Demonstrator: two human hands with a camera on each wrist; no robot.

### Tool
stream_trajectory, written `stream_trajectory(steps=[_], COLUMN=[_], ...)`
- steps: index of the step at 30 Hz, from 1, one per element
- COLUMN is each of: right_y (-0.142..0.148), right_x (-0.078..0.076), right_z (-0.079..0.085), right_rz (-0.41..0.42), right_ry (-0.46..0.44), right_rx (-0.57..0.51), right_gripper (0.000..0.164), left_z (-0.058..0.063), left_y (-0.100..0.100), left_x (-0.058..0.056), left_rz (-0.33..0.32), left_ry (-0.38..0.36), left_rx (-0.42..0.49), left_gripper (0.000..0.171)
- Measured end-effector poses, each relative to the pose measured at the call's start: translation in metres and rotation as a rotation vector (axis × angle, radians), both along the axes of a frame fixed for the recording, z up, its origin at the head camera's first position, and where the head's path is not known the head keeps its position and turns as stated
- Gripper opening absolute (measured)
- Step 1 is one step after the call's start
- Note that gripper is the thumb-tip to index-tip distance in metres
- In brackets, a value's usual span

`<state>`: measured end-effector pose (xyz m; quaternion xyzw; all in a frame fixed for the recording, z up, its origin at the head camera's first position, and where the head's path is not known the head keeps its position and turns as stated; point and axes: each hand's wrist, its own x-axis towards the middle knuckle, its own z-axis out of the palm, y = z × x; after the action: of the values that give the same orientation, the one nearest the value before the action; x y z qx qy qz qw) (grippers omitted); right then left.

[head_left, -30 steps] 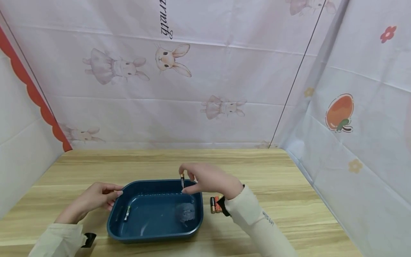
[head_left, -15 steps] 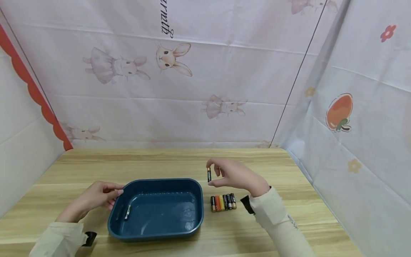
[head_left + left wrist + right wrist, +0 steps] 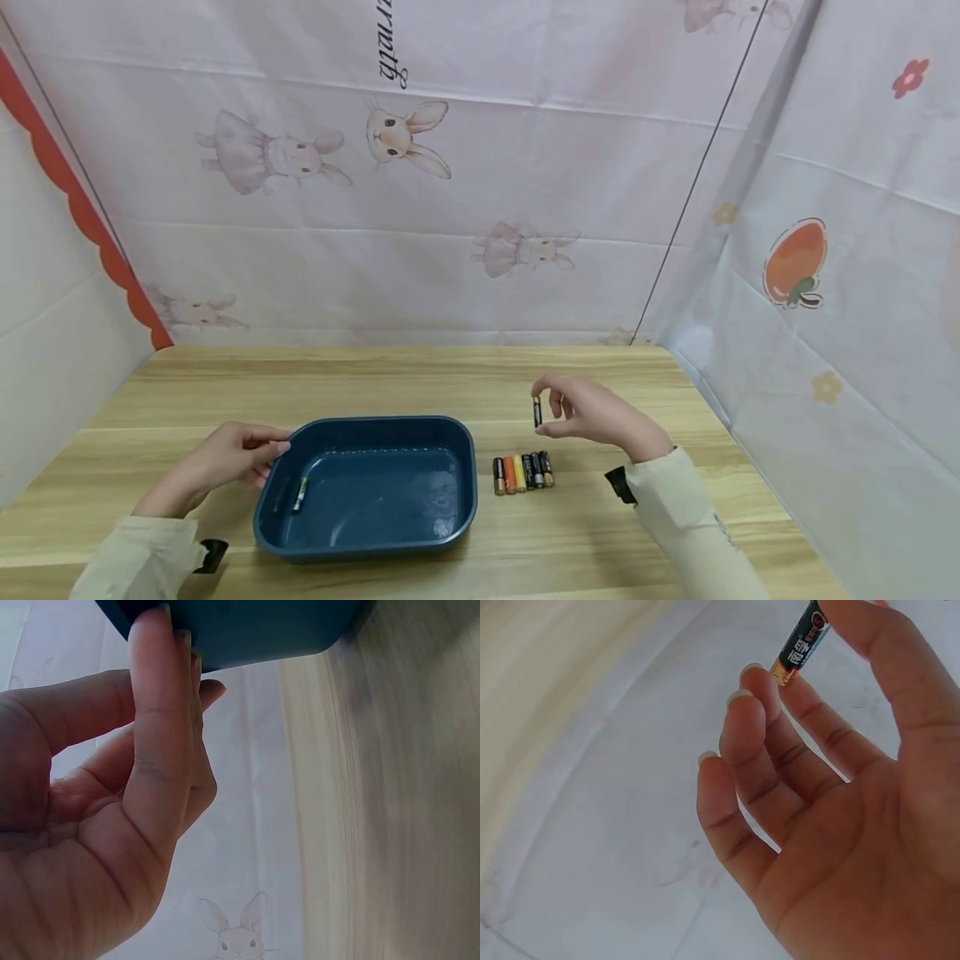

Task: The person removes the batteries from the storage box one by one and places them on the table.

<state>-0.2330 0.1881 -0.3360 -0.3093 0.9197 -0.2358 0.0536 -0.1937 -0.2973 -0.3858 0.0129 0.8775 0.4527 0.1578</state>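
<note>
A dark blue rectangular tray (image 3: 365, 547) stands on the table, with one small green-and-white battery (image 3: 300, 494) lying inside near its left wall. My left hand (image 3: 225, 462) touches the tray's upper left rim; in the left wrist view, its fairly straight fingers (image 3: 161, 727) rest against the tray's wall. Right of the tray, above the table, my right hand (image 3: 596, 412) pinches a dark battery (image 3: 537, 412) end to end between thumb and a fingertip. In the right wrist view this battery (image 3: 802, 643) shows a gold end, and the other fingers are loosely bent.
Several batteries, black, orange and yellow among them, lie side by side in a row (image 3: 519, 473) just right of the tray. The wooden table (image 3: 360, 375) meets a rabbit-print cloth (image 3: 420, 275) at the back and another cloth (image 3: 862, 350) at the right.
My right hand has moved right from over the tray's upper right corner, carrying the pinched battery past the row, which is now fully uncovered. My left hand stays at the rim.
</note>
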Motion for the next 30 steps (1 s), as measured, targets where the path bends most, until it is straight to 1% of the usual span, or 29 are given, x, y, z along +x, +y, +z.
stream_trajectory(steps=[8,14,18,21,23,30], right_y=[0.021,0.026,0.028,0.027,0.026,0.021], right_x=[-0.002,-0.003,-0.003,-0.002,-0.002,0.002], right_z=[-0.027,-0.048,-0.061,-0.067,-0.067,-0.069], right_rz=[-0.007,0.007,0.016,0.015,0.012,0.019], right_ry=[-0.098,-0.122,-0.171,-0.209,-0.227,-0.232], right_rx=[0.004,0.053,0.082,0.082,0.077,0.104], right_gripper=[0.037,0.035,0.037,0.038,0.039,0.04], left_z=[-0.001,-0.001,-0.001,-0.001,-0.002,-0.002], left_y=[0.001,0.001,0.001,0.0,0.0,-0.001], left_x=[0.002,0.004,0.006,0.007,0.007,0.007], left_rz=[-0.008,-0.015,-0.012,-0.011,-0.01,-0.014], left_ry=[0.011,0.015,0.012,0.01,0.008,0.003], left_rx=[0.004,0.013,0.019,0.024,0.029,0.033], left_gripper=[0.037,0.037,0.038,0.038,0.038,0.038])
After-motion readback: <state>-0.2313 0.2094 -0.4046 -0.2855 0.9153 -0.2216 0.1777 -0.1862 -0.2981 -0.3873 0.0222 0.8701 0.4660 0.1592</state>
